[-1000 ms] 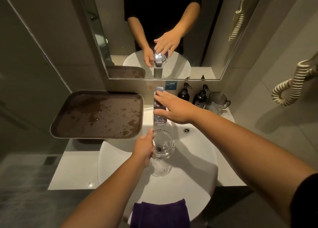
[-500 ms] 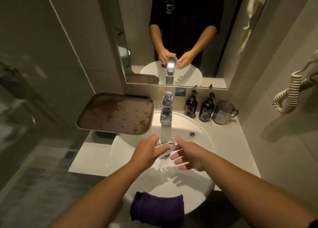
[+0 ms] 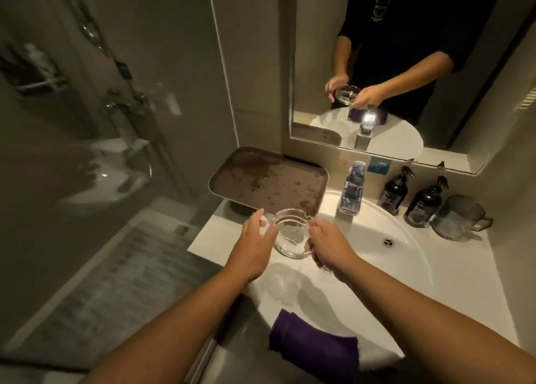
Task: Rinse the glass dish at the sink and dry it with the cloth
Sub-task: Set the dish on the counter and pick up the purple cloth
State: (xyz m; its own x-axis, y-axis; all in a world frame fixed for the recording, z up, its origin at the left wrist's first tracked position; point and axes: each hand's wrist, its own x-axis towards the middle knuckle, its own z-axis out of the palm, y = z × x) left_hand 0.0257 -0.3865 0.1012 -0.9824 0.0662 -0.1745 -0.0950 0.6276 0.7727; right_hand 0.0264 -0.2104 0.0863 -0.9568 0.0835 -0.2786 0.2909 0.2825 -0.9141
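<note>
This is a bathroom, with the look of a hotel room. A round white basin (image 3: 412, 267) sits on a pale counter (image 3: 208, 238) with a chrome tap (image 3: 352, 192) at its back edge. A wall mirror (image 3: 406, 64) hangs above it. Along the counter's back right edge stand two dark pump bottles (image 3: 396, 192) and a smoky plastic mug (image 3: 458, 218). A wet brown tray (image 3: 261, 180) fills the back left corner. A glass shower screen (image 3: 101, 122) closes the left side, shower fittings blurred behind it.
</note>
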